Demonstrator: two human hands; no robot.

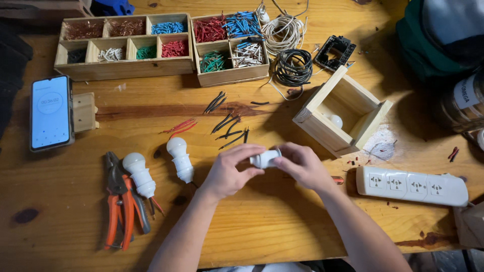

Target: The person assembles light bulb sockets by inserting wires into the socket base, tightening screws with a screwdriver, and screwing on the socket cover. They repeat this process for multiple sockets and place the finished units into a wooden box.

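Hands, left (229,171) and right (302,163), pinch a small white bulb holder (264,159).

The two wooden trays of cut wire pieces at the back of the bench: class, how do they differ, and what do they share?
The left tray is long, with seven compartments; the right tray is squarer, with four. The left tray lies almost square to the bench edge; the right tray is slightly turned. The left tray holds coppery-brown and black pieces; the right tray shows neither. Both are pale wood and hold red, blue, green and white pieces.
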